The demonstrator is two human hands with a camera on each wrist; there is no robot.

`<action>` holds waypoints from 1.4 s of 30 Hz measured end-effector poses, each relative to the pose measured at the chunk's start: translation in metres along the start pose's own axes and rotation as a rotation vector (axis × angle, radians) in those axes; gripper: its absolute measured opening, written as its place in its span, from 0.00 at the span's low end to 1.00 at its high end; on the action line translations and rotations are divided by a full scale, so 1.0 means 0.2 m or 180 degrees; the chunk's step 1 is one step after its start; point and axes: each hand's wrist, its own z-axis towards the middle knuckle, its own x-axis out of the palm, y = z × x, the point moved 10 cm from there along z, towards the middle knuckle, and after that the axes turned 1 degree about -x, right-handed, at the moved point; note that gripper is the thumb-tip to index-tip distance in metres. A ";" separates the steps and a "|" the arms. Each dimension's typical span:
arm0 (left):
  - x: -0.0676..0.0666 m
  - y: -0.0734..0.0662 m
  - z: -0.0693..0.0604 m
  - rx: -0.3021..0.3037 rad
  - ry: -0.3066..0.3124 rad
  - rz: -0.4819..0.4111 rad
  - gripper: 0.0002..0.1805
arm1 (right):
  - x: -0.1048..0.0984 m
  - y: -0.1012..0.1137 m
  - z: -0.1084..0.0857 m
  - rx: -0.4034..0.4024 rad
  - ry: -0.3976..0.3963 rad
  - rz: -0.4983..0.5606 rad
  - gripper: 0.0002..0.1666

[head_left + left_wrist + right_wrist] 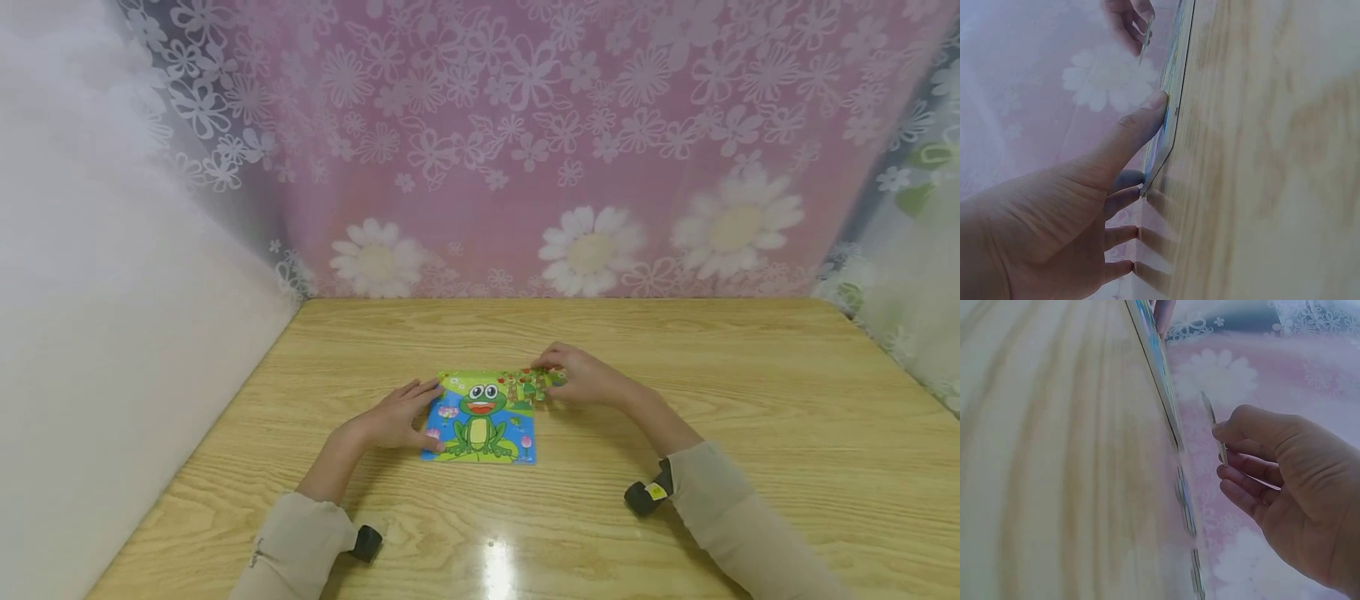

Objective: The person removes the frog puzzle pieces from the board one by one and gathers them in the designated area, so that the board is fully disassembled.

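Note:
A frog jigsaw puzzle (480, 429) in a flat board lies on the table, its picture facing up. My left hand (397, 415) rests at the board's left side, fingers spread; in the left wrist view its thumb (1147, 112) touches the board near the edge and other fingertips reach the table. At the top right corner, my right hand (588, 379) pinches a thin puzzle piece (1213, 425) between thumb and fingers, held above the surface. The picture on that piece cannot be read. More flat puzzle pieces (1186, 503) lie on the table by the board in the right wrist view.
The wood-grain table (480, 517) reaches back to a pink flowered curtain (480, 167). A white wall-like sheet (112, 292) borders the left side, and a pale flowered sheet (915, 250) hangs at the right. Dark wrist cameras (647, 497) sit at both sleeves.

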 end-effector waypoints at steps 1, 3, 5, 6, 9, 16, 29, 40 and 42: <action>0.00 0.00 0.00 0.0007 0.0003 -0.0010 0.51 | -0.01 -0.01 -0.01 -0.0006 -0.0015 -0.0003 0.24; 0.00 0.00 -0.01 0.0013 0.0013 -0.0035 0.51 | -0.03 -0.03 -0.04 -0.0018 -0.0048 0.0026 0.24; 0.00 0.00 -0.01 0.0016 0.0014 -0.0030 0.52 | -0.05 -0.05 -0.07 -0.0029 -0.0075 0.0068 0.24; 0.01 0.00 -0.01 0.0022 0.0015 -0.0031 0.52 | -0.06 -0.06 -0.08 -0.0020 -0.0092 0.0073 0.24; 0.01 0.00 -0.01 0.0032 0.0014 -0.0023 0.52 | -0.09 -0.08 -0.13 0.0028 -0.0119 0.0073 0.23; 0.01 0.00 -0.01 0.0006 0.0022 -0.0010 0.52 | -0.15 -0.15 -0.22 0.0167 -0.0153 -0.0040 0.23; 0.00 -0.01 -0.01 0.0075 0.0017 -0.0026 0.51 | -0.26 -0.25 -0.36 0.0239 -0.0278 -0.0118 0.22; -0.01 -0.03 -0.01 0.0054 0.0023 -0.0099 0.51 | -0.33 -0.34 -0.47 0.0350 -0.0349 -0.0194 0.22; -0.01 -0.03 -0.01 0.0060 0.0023 -0.0086 0.51 | -0.34 -0.36 -0.49 0.0395 -0.0364 -0.0204 0.22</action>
